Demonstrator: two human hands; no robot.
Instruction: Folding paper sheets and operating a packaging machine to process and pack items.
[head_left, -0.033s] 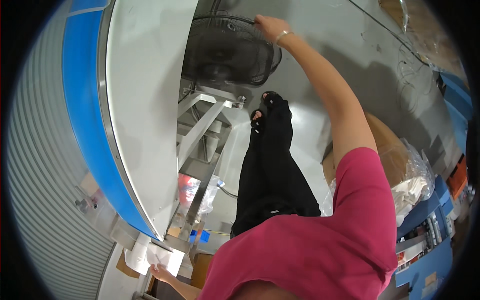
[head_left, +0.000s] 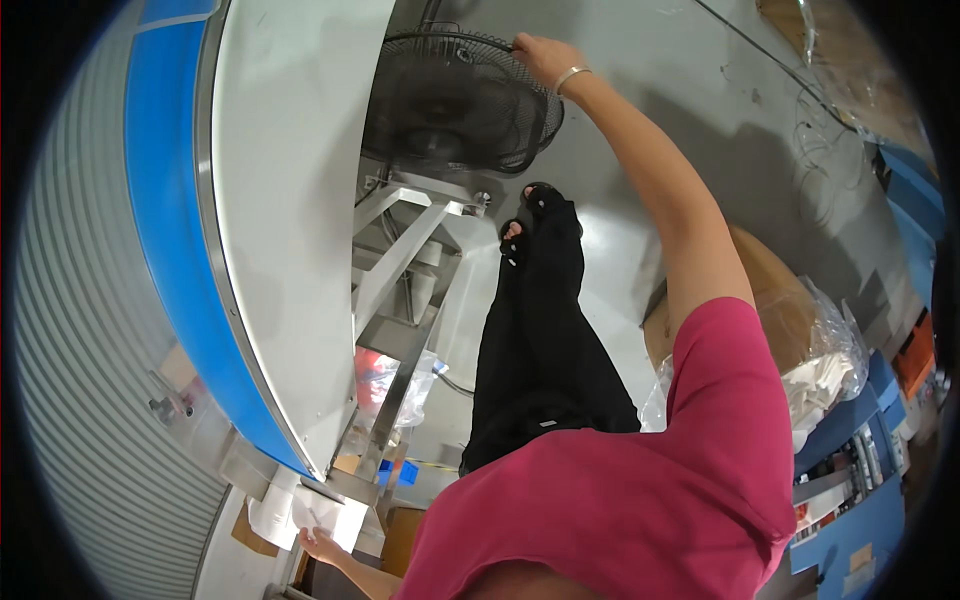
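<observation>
At the top, my right hand (head_left: 541, 60) is closed on the rim of a black fan (head_left: 440, 110). The fan's wire cage faces upward beside the white machine panel, and its blades look blurred. Low on the left, my left hand (head_left: 322, 546) is small in view. Its fingers are drawn together at the edge of a white sheet (head_left: 340, 512), which lies next to a white rolled piece (head_left: 272, 518). A thin pale object shows near those fingertips; what it is, and whether I hold it, is too small to make out.
A white panel (head_left: 285, 200) with blue trim (head_left: 170, 180) borders a metal frame (head_left: 400, 250). Under the frame lie a clear plastic bag (head_left: 410, 395) and a blue bin (head_left: 403, 473). On the right stands a cardboard box (head_left: 775, 290) with plastic wrapping. A cable (head_left: 770, 62) crosses the grey floor.
The fan's cage has tilted slightly, and my right hand has shifted a little to the right with its rim. My left hand has stayed in place.
</observation>
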